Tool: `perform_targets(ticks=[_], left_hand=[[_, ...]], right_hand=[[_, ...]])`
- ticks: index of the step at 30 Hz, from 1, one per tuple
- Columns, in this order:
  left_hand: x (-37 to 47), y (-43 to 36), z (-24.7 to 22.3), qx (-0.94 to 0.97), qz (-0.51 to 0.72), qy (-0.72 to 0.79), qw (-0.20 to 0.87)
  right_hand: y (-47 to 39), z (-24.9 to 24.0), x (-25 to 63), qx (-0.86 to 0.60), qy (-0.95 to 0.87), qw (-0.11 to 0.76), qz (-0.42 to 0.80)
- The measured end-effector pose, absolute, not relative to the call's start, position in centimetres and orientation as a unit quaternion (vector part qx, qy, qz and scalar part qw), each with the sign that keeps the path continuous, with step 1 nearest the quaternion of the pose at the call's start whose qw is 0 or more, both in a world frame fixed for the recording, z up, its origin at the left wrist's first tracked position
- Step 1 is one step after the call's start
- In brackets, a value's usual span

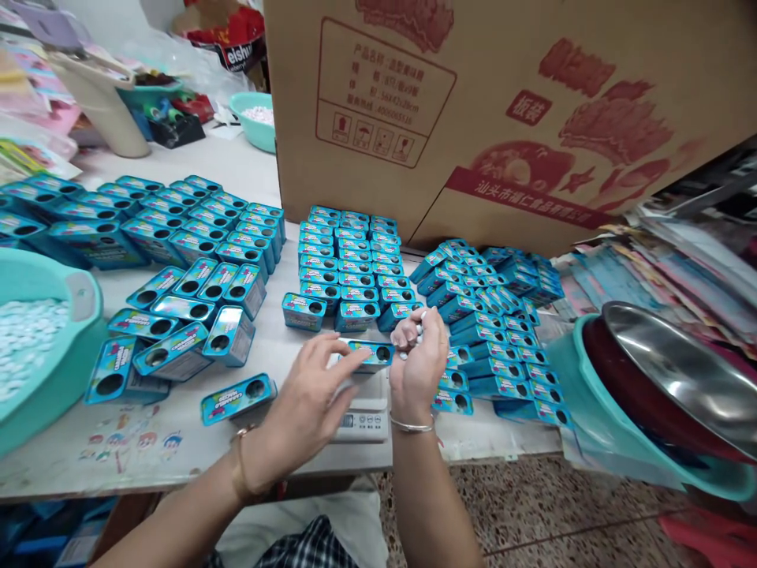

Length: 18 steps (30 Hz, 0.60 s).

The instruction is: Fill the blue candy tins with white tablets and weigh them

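A blue tin (371,353) with a round hole in its top stands on a small white digital scale (363,426). To the tin's left, my left hand (307,390) has its fingers apart and holds nothing; whether a fingertip touches the tin I cannot tell. Cupped at the tin's right side, my right hand (417,371) holds several small white candies (419,330) in its palm. One more blue tin (238,398) sits near the table edge by my left wrist.
Rows of blue tins stand left (195,221), centre (355,268) and right (502,339). A turquoise basin (83,355) of white candies is at left. Behind rises a large cardboard box (502,102). A metal bowl (686,371) rests in stacked basins at right.
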State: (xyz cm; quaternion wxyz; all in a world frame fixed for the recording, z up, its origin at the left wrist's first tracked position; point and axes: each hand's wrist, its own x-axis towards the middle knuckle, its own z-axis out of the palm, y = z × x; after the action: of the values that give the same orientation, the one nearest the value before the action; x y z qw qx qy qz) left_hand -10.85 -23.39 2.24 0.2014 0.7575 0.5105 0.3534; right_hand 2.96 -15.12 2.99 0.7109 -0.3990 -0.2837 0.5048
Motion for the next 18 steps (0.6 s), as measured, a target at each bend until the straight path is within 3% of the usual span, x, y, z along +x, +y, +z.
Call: perform_targets(ticks=[7, 18], left_hand=[[-7.0, -20.2, 2.8, 0.811, 0.281, 0.488, 0.160], [-10.5, -20.7, 3.0, 0.750, 0.351, 0.547, 0.125]], right_hand=[[-14.9, 3.2, 3.1, -0.405, -0.284, 0.704, 0.510], [-15.0, 4.6, 5.1, -0.360, -0.235, 0.727, 0.536]])
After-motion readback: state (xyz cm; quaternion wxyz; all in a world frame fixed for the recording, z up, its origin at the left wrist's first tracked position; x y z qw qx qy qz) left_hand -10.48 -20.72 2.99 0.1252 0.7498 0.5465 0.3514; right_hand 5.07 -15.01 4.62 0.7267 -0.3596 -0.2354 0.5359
